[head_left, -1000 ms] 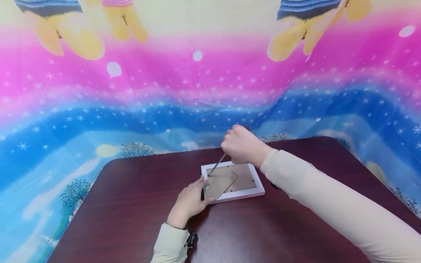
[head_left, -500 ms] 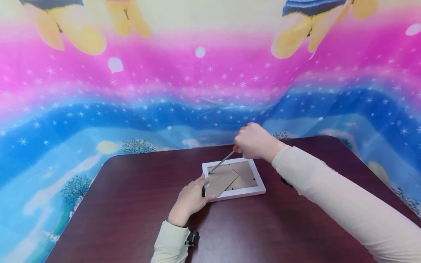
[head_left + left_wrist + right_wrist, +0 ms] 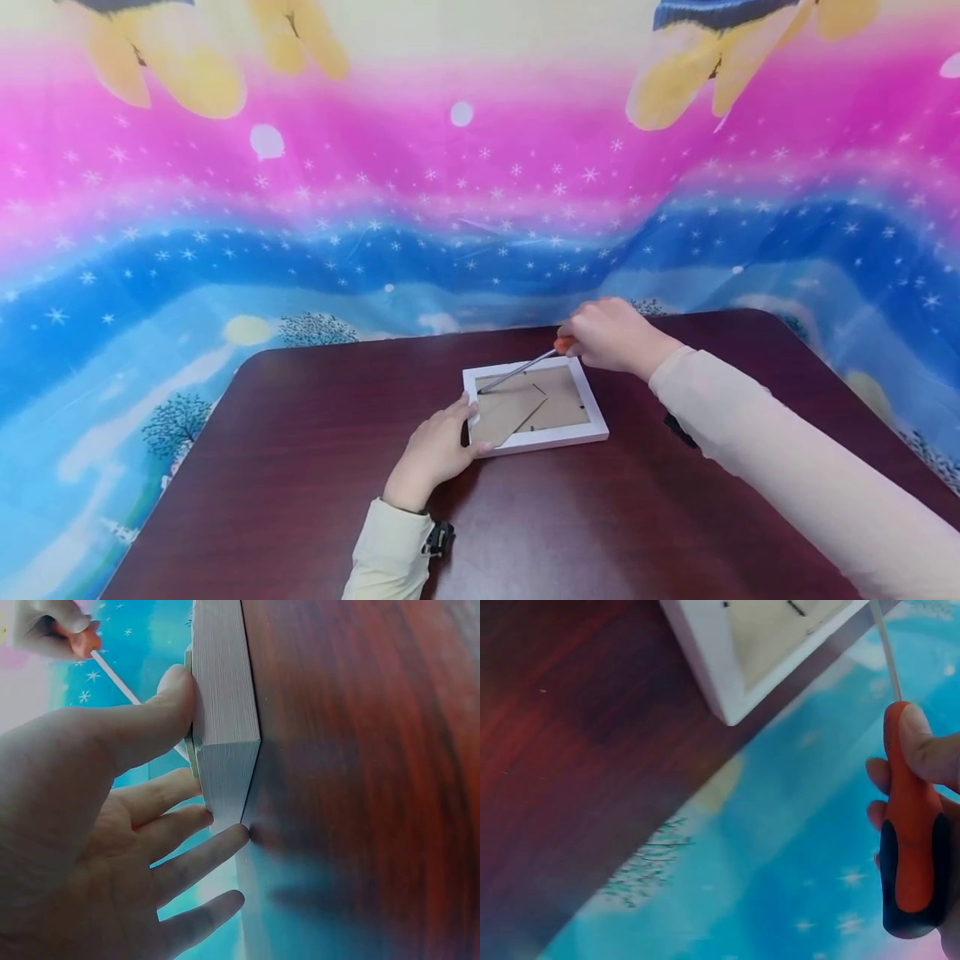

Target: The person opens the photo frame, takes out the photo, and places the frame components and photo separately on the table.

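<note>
Pink-and-blue snowflake-printed backdrop point(image 3: 465, 212) hangs behind a red-brown wooden table point(image 3: 300, 442) (head view). Just ahead of the left hand point(image 3: 435, 450) lies a white rectangular picture frame point(image 3: 595, 417), back up; from the right hand point(image 3: 618, 335) an orange-and-black metal screwdriver point(image 3: 525, 367) slants to its left inner edge. Tan backing board point(image 3: 558, 400) still seated, small black tabs point(image 3: 582, 407) about it: prying appears unfinished, tabs already raised uncountable. Left wrist view: thumb point(image 3: 176, 690) on the frame's edge, fingers point(image 3: 202, 856) spread, unclenched, at its end. Right wrist view: fingers and thumb encircle the orange handle point(image 3: 913, 825), well clear of the frame.
</note>
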Demonstrator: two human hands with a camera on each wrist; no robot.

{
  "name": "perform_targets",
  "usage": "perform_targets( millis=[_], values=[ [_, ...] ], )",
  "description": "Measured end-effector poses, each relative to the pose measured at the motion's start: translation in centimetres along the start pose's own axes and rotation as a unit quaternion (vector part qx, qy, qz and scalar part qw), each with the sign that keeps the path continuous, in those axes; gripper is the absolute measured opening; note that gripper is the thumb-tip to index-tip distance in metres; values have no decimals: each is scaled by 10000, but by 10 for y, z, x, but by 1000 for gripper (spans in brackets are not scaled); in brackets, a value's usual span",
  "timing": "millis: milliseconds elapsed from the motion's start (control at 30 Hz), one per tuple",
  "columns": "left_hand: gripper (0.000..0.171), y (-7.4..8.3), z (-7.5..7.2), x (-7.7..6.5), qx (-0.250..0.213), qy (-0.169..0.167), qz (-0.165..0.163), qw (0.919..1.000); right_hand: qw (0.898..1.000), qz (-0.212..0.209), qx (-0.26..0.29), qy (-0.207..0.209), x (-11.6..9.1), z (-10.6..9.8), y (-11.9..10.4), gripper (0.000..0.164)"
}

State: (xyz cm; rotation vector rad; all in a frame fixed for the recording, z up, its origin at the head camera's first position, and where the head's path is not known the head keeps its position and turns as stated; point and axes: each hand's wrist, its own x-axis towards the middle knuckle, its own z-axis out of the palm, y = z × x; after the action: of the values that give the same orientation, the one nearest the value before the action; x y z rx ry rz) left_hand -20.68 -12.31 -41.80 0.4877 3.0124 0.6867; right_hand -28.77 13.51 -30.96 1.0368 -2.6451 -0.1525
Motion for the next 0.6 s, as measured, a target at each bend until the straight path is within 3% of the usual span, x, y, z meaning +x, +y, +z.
perform_targets(
  millis=[133,300,600],
  values=[
    [64,0,0,0,-35,18,-4,10000,9988,-194,-394,197,7,-13,-13,7],
    [65,-1,0,1,-17,-6,-25,10000,9966,-202,-794,58,17,-28,-27,12],
    [65,-3,-1,1,-13,33,-72,10000,9935,-377,-1072,-24,29,-30,-38,8]
  ],
)
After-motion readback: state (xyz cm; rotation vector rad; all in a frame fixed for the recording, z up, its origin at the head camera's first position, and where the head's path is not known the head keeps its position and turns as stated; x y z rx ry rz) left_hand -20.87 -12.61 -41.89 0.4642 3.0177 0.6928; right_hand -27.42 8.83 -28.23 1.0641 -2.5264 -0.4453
